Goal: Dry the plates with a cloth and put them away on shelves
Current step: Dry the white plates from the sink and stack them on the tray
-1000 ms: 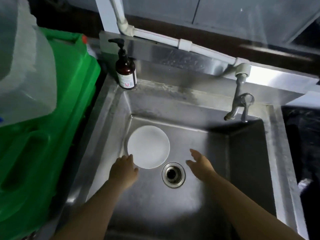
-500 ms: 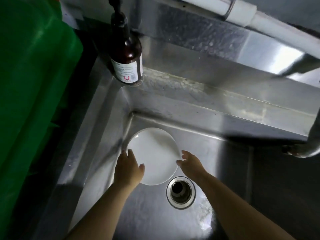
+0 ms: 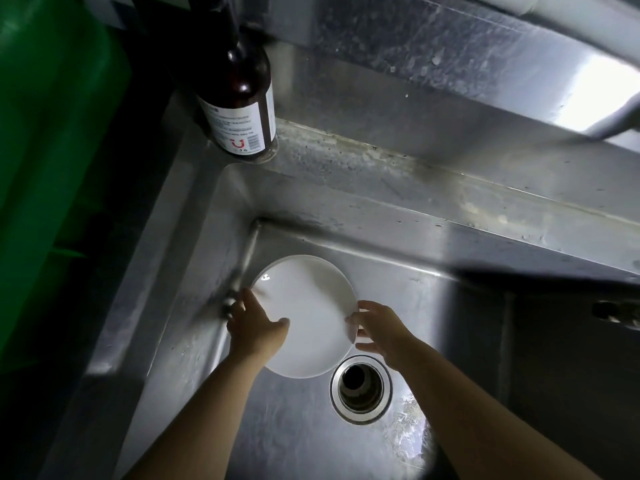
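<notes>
1. Plate [image 3: 308, 313]: white, round, in the steel sink [image 3: 398, 237] basin, just up-left of the drain [image 3: 361, 389], its lower edge beside the drain's rim.
2. Left hand [image 3: 254, 329]: on the plate's left edge, thumb laid over the face, fingers curled behind the rim.
3. Right hand [image 3: 379, 329]: pinches the plate's right edge, nearest the drain.
4. Brown bottle [image 3: 242, 102]: upright on the sink's back ledge, well beyond the drain.
</notes>
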Tool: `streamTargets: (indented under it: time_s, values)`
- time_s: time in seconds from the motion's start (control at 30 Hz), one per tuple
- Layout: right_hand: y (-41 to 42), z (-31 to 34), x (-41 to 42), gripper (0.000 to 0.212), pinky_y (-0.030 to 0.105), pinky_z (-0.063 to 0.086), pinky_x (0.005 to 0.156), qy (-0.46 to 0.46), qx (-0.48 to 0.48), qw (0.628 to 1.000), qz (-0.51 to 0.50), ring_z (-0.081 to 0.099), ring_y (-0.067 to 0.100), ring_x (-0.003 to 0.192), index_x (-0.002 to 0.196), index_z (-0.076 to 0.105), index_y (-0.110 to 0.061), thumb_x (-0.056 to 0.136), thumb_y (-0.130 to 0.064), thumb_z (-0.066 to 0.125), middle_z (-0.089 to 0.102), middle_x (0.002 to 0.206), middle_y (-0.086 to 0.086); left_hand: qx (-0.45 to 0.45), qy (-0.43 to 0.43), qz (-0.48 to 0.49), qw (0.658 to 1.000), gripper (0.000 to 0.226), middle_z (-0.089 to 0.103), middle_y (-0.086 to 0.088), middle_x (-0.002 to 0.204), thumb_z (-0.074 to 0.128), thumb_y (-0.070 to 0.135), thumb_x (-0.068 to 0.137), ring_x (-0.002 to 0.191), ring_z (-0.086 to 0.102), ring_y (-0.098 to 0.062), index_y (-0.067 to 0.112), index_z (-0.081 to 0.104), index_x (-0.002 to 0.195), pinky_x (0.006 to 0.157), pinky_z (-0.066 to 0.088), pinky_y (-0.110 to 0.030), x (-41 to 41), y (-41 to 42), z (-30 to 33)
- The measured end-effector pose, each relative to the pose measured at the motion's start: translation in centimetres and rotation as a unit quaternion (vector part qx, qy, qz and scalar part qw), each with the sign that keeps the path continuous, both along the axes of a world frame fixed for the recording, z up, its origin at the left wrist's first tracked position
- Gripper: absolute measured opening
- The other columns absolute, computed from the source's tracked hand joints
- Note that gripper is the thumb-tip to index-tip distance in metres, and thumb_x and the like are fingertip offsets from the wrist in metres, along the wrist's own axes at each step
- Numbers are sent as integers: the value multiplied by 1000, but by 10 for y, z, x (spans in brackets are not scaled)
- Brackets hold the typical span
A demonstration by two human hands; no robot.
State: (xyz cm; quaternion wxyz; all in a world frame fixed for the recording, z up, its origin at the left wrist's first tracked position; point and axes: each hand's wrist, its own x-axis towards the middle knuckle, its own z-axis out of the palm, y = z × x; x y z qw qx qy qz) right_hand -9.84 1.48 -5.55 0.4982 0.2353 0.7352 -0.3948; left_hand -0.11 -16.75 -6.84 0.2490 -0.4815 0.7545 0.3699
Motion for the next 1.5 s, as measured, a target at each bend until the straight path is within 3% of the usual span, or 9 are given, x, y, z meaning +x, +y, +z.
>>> streamTargets:
  time_s: [0.27, 0.5, 0.7, 0.87, 0.93, 1.03, 1.2, 1.37, 1.5]
  values:
    - [5, 12, 11, 26, 56, 37, 106, -7, -1, 1000, 0, 54, 38, 121, 90, 61, -30, 78, -8, 68, 62, 123, 19, 40, -2, 18, 999, 89, 18, -18, 152, 70, 24, 73, 138, 27, -42, 19, 19, 146, 105, 39, -51, 12, 4, 0]
    - [14, 22, 19, 25, 31, 41, 84, 6, -23, 1000, -3, 59, 25, 108, 90, 61, -25, 80, -3, 66, 65, 110, 5, 70, -3, 34, 997, 85, 18, -14, 151, 69, 19, 79, 127, 43, -36, 17, 19, 147, 94, 47, -39, 26, 15, 12]
    - [18, 23, 25, 31, 35, 44, 95, 23, -11, 1000, 10, 57, 23, 102, 91, 57, -30, 79, -3, 67, 63, 98, 0, 63, -6, 40, 997, 86, 25, -14, 146, 68, 16, 76, 131, 36, -36, 17, 21, 148, 100, 44, -42, 37, 21, 20]
    - [13, 27, 28, 35, 25, 44, 72, 19, -30, 999, 11, 58, 19, 95, 109, 65, -22, 79, -4, 66, 65, 104, 3, 47, -21, 32, 998, 87, 18, -13, 151, 66, 16, 78, 132, 35, -38, 17, 18, 150, 102, 43, -45, 34, 15, 27]
    - [12, 30, 27, 36, 27, 45, 76, 31, -27, 999, 24, 58, 21, 99, 109, 62, -24, 79, -5, 66, 65, 111, 4, 46, -12, 31, 998, 84, 22, -13, 149, 65, 15, 77, 129, 39, -37, 18, 21, 149, 99, 45, -42, 35, 12, 29]
    - [15, 38, 25, 36, 34, 44, 92, 55, -28, 997, 39, 58, 24, 108, 107, 59, -28, 80, -4, 64, 65, 115, 6, 49, 29, 36, 998, 67, 35, -11, 137, 66, 12, 76, 112, 49, -30, 17, 37, 137, 89, 48, -35, 38, 8, 37]
    - [29, 69, 31, 44, 29, 39, 86, 105, -62, 993, 2, 58, 19, 104, 118, 58, -24, 83, 1, 62, 66, 109, 1, 24, 98, -10, 995, 25, 56, -1, 114, 71, 17, 83, 95, 57, -19, 14, 57, 103, 65, 41, -19, 49, 2, 65]
    - [49, 115, 53, 40, 21, 44, 70, 179, -99, 977, -54, 60, 14, 98, 108, 65, -25, 79, 2, 62, 66, 109, 0, 44, 162, -42, 985, 17, 65, 2, 80, 70, 26, 87, 82, 67, -24, 21, 58, 77, 74, 59, -41, 61, 4, 119]
    - [69, 155, 81, 43, 18, 51, 73, 233, -161, 956, -80, 65, 21, 103, 112, 65, -18, 71, -7, 66, 69, 111, 5, 84, 191, -82, 975, 14, 63, 1, 91, 68, 24, 88, 86, 65, -26, 17, 58, 96, 72, 60, -49, 82, 10, 167]
